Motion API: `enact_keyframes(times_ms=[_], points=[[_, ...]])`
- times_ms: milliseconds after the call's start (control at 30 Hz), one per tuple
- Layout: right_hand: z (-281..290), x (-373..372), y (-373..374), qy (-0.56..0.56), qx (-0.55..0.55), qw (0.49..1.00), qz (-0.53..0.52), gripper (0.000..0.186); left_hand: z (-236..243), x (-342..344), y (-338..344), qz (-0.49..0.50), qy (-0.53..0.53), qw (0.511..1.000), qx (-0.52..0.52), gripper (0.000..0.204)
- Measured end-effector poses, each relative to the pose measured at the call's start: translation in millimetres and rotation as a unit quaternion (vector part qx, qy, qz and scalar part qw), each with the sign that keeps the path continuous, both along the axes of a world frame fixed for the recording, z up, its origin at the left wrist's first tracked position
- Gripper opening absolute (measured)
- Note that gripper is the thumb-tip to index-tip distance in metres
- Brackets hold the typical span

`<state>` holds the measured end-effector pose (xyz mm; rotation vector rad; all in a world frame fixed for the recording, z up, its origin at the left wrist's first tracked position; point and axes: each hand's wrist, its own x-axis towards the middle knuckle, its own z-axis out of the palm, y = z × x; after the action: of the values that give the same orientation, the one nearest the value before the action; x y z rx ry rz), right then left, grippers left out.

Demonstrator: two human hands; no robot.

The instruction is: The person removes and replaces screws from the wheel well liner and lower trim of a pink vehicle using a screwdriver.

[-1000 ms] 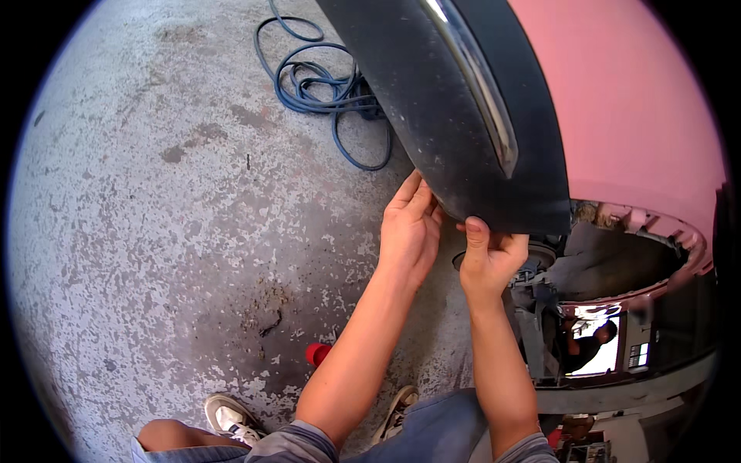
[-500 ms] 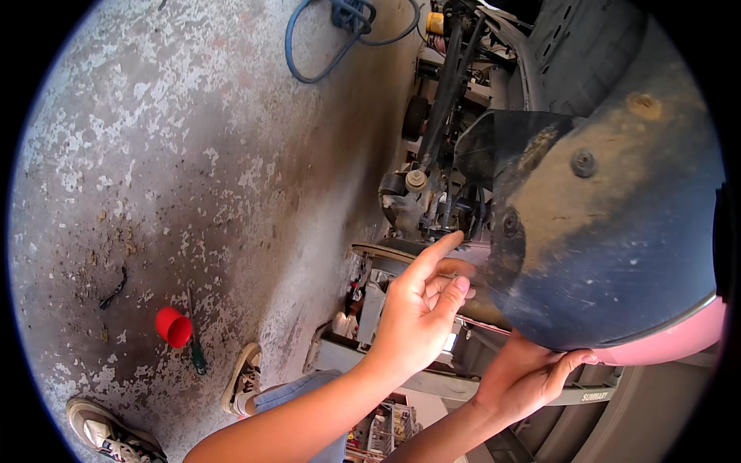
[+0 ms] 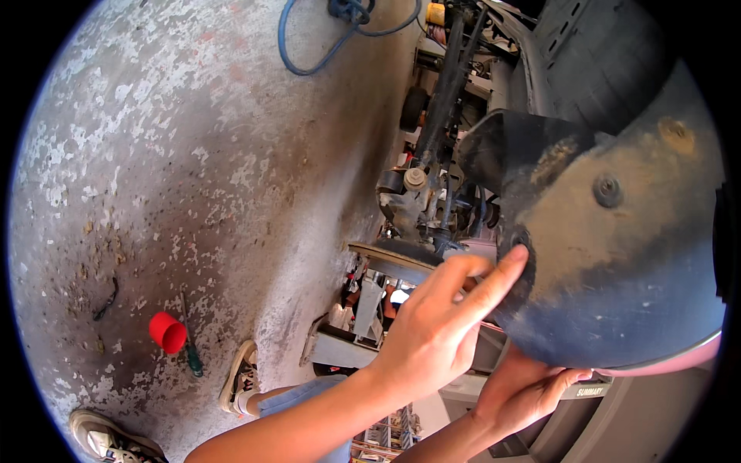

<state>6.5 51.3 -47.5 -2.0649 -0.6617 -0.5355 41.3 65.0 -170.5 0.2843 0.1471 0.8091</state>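
My left hand reaches up to the dirty black curved liner, one extended fingertip on a dark round recess at its left edge, other fingers bent. Above and right of that finger is a round fastener amid dried dirt on the liner. My right hand grips the liner's lower edge from below, its fingers partly hidden, beside a pink painted panel. Left of the liner, dark suspension parts with a bolt show.
On the worn floor at left lie a red cup and a green-handled screwdriver. A blue hose is coiled near the top. My shoes are at lower left. Grey metal beams stand beyond my hands.
The view has swung from the panel's outer face to its dirty inner side. My left hand has left the edge and moved its fingertip onto the recess; my right hand still grips the edge.
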Motion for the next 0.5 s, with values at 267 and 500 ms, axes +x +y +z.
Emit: enact_keyframes(times_ms=[267,500], points=[[-108,-9,-88,0.036,0.059,0.993,-0.097,0.052,8,-15,5,-0.019,0.028,0.997,-0.066,0.056],[-347,-103,-271,0.474,-0.637,0.591,-0.145,0.068,4,9,29,0.05,0.095,0.994,-0.011,0.029]])
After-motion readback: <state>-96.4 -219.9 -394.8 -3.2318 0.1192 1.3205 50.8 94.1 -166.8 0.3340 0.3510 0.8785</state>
